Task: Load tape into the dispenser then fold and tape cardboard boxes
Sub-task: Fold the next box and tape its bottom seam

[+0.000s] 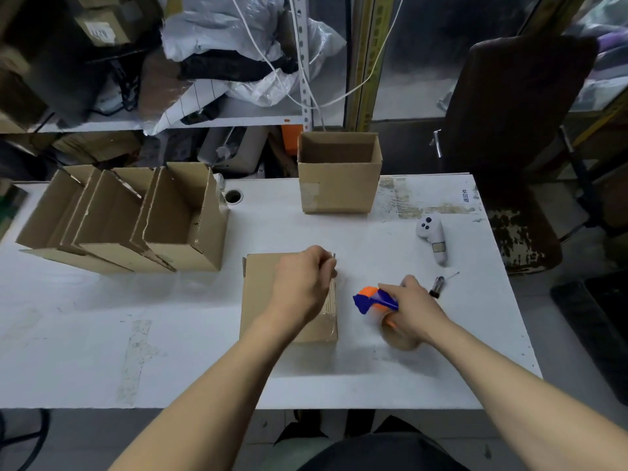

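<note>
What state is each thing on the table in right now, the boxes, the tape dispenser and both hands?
Box under the left hand: closed, tape along its right edge.
Far box: upright, top open.
Three boxes at left: tipped, open.
Tape dispenser: loaded, gripped.
Left hand: curled, pinching at the box edge.
Right hand: gripping the dispenser.

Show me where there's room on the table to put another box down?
The biggest bare patch is the near-left of the white table, below the row of open boxes and left of the box under the left hand. A smaller patch lies between that row and the upright box. The right side is crowded: tape dispenser, white controller, small lighter.
</note>
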A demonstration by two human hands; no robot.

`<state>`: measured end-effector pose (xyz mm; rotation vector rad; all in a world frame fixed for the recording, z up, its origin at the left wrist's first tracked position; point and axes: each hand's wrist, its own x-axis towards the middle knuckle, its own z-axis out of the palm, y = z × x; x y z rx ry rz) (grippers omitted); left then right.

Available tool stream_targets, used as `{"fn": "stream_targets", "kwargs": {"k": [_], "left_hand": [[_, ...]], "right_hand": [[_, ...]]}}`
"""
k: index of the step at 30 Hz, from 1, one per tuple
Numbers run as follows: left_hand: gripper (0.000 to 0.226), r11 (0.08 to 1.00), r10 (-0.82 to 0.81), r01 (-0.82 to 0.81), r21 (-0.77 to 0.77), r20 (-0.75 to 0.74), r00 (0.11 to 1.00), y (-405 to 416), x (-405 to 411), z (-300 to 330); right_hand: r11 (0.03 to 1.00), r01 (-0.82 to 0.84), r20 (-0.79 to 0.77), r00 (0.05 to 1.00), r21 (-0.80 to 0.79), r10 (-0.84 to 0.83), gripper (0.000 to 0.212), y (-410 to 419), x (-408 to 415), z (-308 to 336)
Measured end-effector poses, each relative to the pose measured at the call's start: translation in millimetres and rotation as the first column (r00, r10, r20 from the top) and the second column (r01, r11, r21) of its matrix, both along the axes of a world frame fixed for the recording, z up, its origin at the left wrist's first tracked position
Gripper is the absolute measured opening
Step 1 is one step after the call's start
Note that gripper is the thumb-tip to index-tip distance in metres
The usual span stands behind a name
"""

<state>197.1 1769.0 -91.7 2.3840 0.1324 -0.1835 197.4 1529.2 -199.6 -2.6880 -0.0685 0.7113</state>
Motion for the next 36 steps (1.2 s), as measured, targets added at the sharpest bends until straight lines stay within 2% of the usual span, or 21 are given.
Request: {"fn": "stream_targets", "kwargs": {"k": [1, 3, 5, 7, 8, 9, 11, 13, 15, 17, 20, 23, 25, 26, 28, 30, 32, 36], "left_hand": [[0.02, 0.998, 0.026, -0.028, -0.061, -0.041, 0.999, 4.5, 0.0, -1.8], [0.018, 0.988, 0.037, -0.05, -0.145, -0.088, 0.995, 7.4, -2.0, -1.4], [0.017, 0.979, 0.024, -0.053, -0.198, -0.144, 0.989, 7.7, -3.8, -7.1], [0.017, 0.975, 0.012, -0.05, -0.215, -0.175, 0.984, 7.8, -7.2, -11.4], [0.017, 0.975, -0.003, -0.035, -0.219, -0.169, 0.986, 8.0, -8.9, -12.5], [0.016, 0.972, -0.013, -0.025, -0.236, -0.159, 0.987, 8.4, -10.2, -12.8], [0.016, 0.952, -0.025, -0.026, -0.306, -0.162, 0.987, 11.3, -11.0, -15.2], [0.017, 0.926, -0.017, -0.053, -0.374, -0.182, 0.983, 15.3, -10.7, -18.3], [0.017, 0.91, 0.048, -0.124, -0.395, -0.197, 0.979, 17.6, -9.1, -25.3], [0.016, 0.899, 0.141, -0.215, -0.382, -0.213, 0.967, 17.3, -8.0, -35.0], [0.017, 0.869, 0.24, -0.327, -0.371, -0.263, 0.934, 11.0, -7.5, -52.8], [0.016, 0.902, 0.314, -0.365, -0.23, -0.229, 0.921, 3.0, -5.5, -69.1], [0.017, 0.942, 0.313, -0.326, -0.077, -0.142, 0.939, -1.9, -5.6, -78.0], [0.019, 0.956, 0.291, -0.292, -0.001, -0.091, 0.952, -4.1, -6.4, -82.1], [0.021, 0.97, 0.209, -0.209, 0.123, 0.01, 0.978, -8.5, -8.4, -93.2], [0.019, 0.971, 0.139, -0.156, 0.182, 0.106, 0.985, -11.1, -7.9, -104.6], [0.018, 0.967, 0.079, -0.12, 0.226, 0.185, 0.98, -10.4, -5.8, -111.0], [0.024, 0.915, -0.055, -0.04, 0.403, 0.221, 0.974, -6.7, -2.3, -122.7]], "right_hand": [[0.997, 0.034, -0.038, 0.999, 0.074, -0.032, 0.044, -1.6, 0.0, -7.6], [0.992, 0.071, -0.103, 0.993, 0.108, -0.06, 0.043, -2.0, -1.7, -23.3], [0.998, 0.067, -0.154, 0.986, 0.021, -0.063, 0.048, -2.9, -1.0, -31.8], [0.997, 0.069, -0.117, 0.991, -0.029, -0.072, 0.055, 1.4, 0.2, -25.6], [0.993, 0.103, -0.07, 0.993, 0.056, -0.099, 0.06, 6.4, 2.2, -17.6], [0.964, 0.136, -0.036, 0.991, 0.23, -0.131, 0.061, 12.6, 5.0, -5.7], [0.765, 0.141, -0.081, 0.99, 0.628, -0.116, 0.058, 28.1, 8.4, 23.8], [0.538, 0.222, -0.253, 0.967, 0.813, -0.016, 0.047, 42.5, 8.4, 44.1], [0.453, 0.353, -0.383, 0.923, 0.819, -0.026, 0.029, 51.6, 11.2, 46.2], [0.409, 0.519, -0.499, 0.851, 0.751, -0.164, 0.013, 56.3, 15.6, 38.6], [0.293, 0.697, -0.607, 0.716, 0.655, -0.345, 0.013, 57.6, 19.2, 18.1], [0.238, 0.74, -0.611, 0.66, 0.629, -0.438, 0.011, 64.3, 19.0, 7.3], [0.235, 0.743, -0.572, 0.644, 0.627, -0.509, 0.007, 72.1, 17.1, -0.1], [0.266, 0.729, -0.526, 0.653, 0.631, -0.544, 0.006, 75.7, 15.5, -3.7], [0.383, 0.684, -0.394, 0.695, 0.622, -0.601, 0.006, 82.6, 11.1, -9.4], [0.489, 0.641, -0.273, 0.73, 0.591, -0.626, 0.005, 87.8, 7.6, -12.5], [0.544, 0.602, -0.185, 0.752, 0.585, -0.633, 0.001, 92.3, 5.8, -14.8], [0.665, 0.525, -0.028, 0.796, 0.531, -0.605, 0.013, 102.9, 2.6, -25.9]]}}
